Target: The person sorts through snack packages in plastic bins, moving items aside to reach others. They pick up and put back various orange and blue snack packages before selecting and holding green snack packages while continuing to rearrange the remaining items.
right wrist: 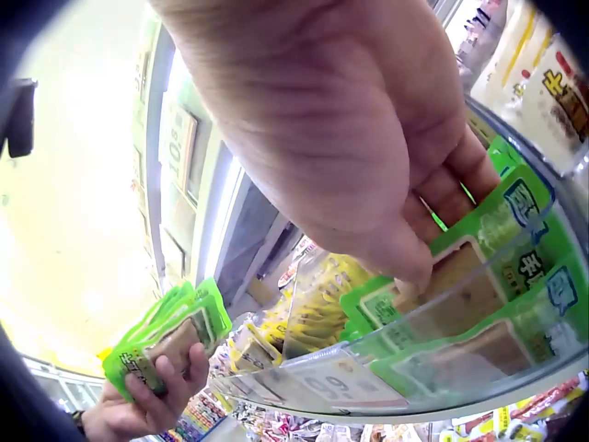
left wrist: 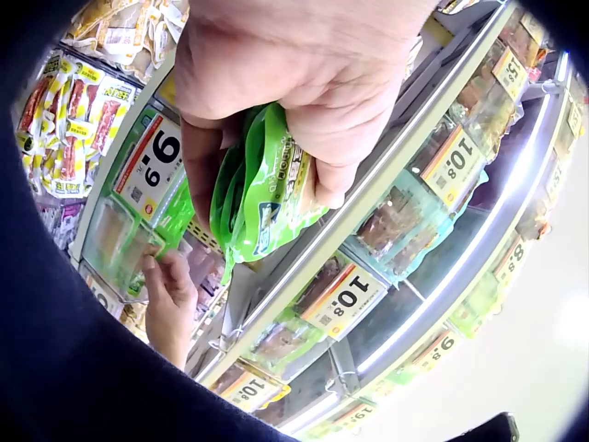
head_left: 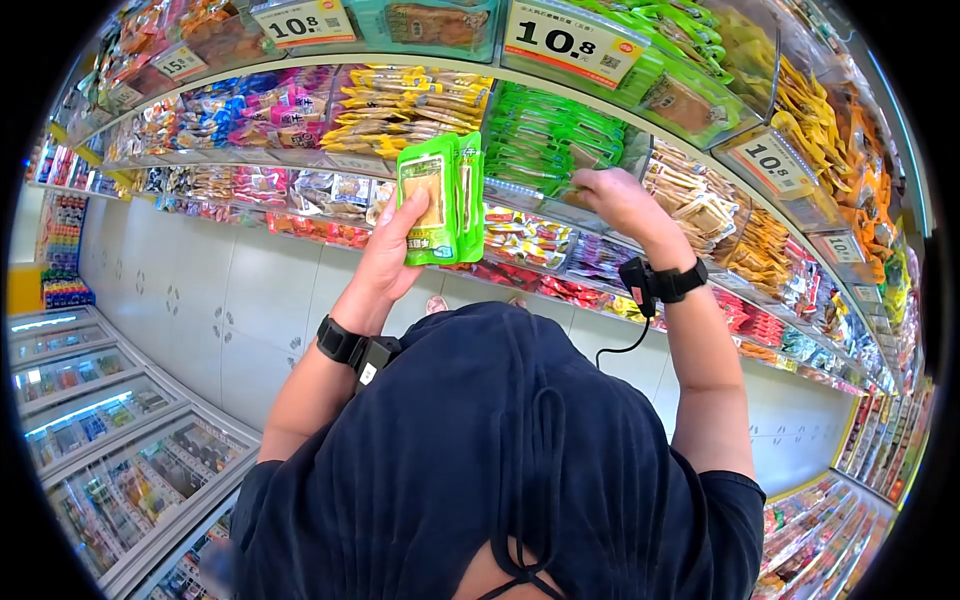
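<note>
My left hand (head_left: 390, 248) holds several green snack packets (head_left: 445, 238) upright in front of the shelves, its thumb across the front one. In the left wrist view these packets (left wrist: 267, 198) fan out between thumb and fingers. My right hand (head_left: 632, 208) reaches into a clear-fronted bin of like green packets (head_left: 535, 135). Seen from the right wrist, the thumb lies on the face of a green packet (right wrist: 460, 276) with a brown filling, and the fingers go behind it, pinching it. The fingertips there are partly hidden by the packet.
A clear bin front with a 9.9 price label (right wrist: 336, 382) runs below the right hand. Yellow packets (head_left: 410, 110) fill the bin to the left, and pale packets (head_left: 690, 190) lie to the right. An upper shelf with 10.8 price tags (head_left: 565, 45) overhangs. Freezers (head_left: 140, 450) stand at left.
</note>
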`<state>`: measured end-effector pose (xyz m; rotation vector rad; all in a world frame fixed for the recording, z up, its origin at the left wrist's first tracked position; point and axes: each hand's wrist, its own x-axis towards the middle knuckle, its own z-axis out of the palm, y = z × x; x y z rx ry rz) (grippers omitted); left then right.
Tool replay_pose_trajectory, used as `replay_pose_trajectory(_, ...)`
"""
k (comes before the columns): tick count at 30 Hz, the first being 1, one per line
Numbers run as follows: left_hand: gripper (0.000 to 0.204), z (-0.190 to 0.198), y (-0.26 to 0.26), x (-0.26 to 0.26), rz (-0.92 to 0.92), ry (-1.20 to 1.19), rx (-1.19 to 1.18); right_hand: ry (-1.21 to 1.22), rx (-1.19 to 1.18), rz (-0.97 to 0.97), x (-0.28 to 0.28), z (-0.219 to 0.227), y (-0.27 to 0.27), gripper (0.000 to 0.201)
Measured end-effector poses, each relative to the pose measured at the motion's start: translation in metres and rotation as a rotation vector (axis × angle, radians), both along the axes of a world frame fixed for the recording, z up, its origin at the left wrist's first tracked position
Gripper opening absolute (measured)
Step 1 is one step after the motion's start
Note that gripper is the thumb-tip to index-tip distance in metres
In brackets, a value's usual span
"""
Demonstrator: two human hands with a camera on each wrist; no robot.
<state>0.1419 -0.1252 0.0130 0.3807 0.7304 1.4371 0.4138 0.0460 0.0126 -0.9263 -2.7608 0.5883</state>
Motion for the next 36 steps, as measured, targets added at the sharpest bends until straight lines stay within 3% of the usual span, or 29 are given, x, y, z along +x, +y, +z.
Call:
replay_pose_trajectory(4,0.042,-0.003,-0.005,-0.004,-0.001,0.006,-0.007,-0.201,-0.096,0.044,-0.015,-0.003,0.011,0.011)
replay_pose_trajectory(7,0.042,-0.003,-0.006,-0.005,0.007,-0.001,-0.008,-0.242,-0.109,0.062,-0.021,-0.017,0.019,0.010)
replay_pose_trajectory(13,0.041,-0.004,-0.008,-0.006,0.011,0.006,-0.007,-0.249,-0.369,0.023,-0.014,-0.013,0.030,0.019)
replay_pose_trajectory(28,0.044,0.001,0.002,0.003,-0.024,-0.016,-0.019,-0.323,-0.434,0.014,-0.007,-0.017,0.024,0.032)
replay_pose_trajectory(31,0.046,0.007,0.005,0.006,-0.048,-0.011,-0.009,-0.068,-0.235,-0.116,-0.007,-0.007,0.009,0.026)
replay_pose_trajectory(34,0.047,0.014,0.008,0.015,-0.047,0.048,0.029,0.157,-0.406,-0.214,-0.016,0.025,-0.006,0.019)
replay_pose_trajectory(35,0.051,0.013,0.010,0.017,-0.044,0.074,0.010,0.378,-0.708,-0.237,-0.023,0.035,-0.018,0.021)
replay_pose_trajectory(36,0.052,0.014,0.012,0.022,-0.045,0.092,0.021,0.385,-0.733,-0.228,-0.031,0.043,-0.030,0.024)
